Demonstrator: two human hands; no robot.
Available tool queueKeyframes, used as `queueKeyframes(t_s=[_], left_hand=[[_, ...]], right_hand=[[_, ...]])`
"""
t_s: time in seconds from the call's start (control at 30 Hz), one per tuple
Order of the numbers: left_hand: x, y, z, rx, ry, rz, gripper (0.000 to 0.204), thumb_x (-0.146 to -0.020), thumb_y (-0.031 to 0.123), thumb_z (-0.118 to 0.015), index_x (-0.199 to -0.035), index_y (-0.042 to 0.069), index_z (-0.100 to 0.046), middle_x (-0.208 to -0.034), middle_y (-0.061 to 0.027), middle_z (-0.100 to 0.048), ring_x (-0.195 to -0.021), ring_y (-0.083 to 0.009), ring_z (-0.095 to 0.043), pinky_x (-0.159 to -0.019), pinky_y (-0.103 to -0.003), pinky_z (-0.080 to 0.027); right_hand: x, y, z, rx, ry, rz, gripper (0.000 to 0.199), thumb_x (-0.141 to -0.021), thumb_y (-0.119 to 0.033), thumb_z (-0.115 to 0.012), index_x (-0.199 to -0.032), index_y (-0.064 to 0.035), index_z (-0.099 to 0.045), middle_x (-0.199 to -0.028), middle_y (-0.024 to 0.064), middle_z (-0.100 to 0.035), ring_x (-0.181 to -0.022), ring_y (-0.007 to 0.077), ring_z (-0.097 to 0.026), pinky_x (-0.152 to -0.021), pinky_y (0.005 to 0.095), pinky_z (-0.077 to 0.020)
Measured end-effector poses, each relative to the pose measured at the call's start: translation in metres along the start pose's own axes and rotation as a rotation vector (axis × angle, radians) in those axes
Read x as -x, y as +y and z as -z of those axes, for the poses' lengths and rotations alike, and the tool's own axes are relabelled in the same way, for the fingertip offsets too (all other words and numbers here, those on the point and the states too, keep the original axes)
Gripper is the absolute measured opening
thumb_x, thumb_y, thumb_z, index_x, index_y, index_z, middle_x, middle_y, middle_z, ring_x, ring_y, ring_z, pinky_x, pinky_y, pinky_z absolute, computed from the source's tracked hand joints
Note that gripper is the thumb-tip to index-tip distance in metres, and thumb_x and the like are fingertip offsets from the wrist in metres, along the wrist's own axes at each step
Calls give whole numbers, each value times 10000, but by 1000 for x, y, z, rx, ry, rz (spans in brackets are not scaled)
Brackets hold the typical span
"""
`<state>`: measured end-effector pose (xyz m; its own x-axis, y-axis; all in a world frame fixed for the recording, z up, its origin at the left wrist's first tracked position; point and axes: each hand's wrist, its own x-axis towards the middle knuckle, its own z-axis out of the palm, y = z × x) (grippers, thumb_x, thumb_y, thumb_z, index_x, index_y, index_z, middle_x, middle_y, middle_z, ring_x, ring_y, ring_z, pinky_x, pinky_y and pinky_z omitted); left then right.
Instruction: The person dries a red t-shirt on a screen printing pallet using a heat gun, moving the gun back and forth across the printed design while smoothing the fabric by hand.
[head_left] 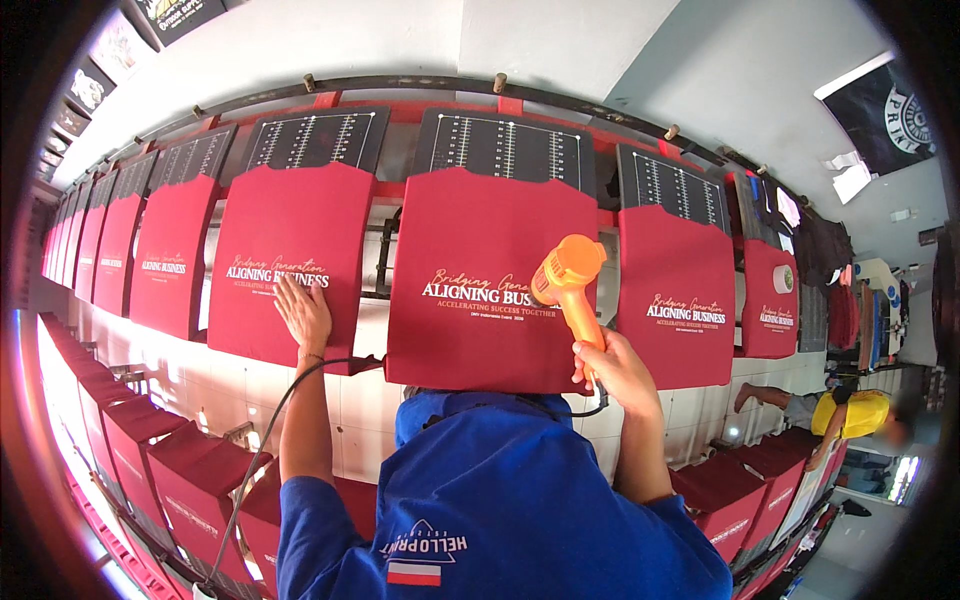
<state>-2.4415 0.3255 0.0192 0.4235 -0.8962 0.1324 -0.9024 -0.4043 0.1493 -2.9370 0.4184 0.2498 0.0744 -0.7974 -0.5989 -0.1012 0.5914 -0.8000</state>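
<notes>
My right hand (pixel 622 372) grips the handle of an orange heat gun (pixel 577 268). The gun's wide head sits over the right end of the printed lettering on the middle red shirt (pixel 490 230), hiding part of it; whether it touches the cloth I cannot tell. On the neighbouring red shirt (pixel 292 220) to the left, my left hand (pixel 305 314) lies with fingers stretched over the lower part of the white and gold print. Each shirt is pulled flat over a dark board (pixel 505 145) with white ruler marks at its far end.
More red shirts on boards run off to the left, with another shirt (pixel 675 265) at right. A black cable (pixel 262 445) hangs left of my body. A second row of red-covered boards (pixel 190 480) stands nearer. A person in a yellow top (pixel 862 412) is at far right.
</notes>
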Motion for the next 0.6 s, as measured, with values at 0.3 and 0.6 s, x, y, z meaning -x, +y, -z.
queueKeyframes(t_s=[0.3,0.6], left_hand=[[17,18,0,31,57,260,707,-1036,461,-350,-1525,-42,-253,-1600,-211,-246,-1499,-358,-179,-1227,-459,-133],[48,25,11,71,32,58,690,-1041,438,-350,-1526,-43,-250,-1592,-227,-254,-1492,-395,-179,-1221,-487,-128]], right_hand=[[3,-7,-4,-25,-4,-34,240,-955,-236,-618,-1048,-23,-557,-755,18,-590,-622,118,-616,-520,251,-477],[-4,-2,-14,29,-34,18,252,-962,-242,-619,-1079,-26,-561,-746,5,-591,-617,99,-617,-494,232,-478]])
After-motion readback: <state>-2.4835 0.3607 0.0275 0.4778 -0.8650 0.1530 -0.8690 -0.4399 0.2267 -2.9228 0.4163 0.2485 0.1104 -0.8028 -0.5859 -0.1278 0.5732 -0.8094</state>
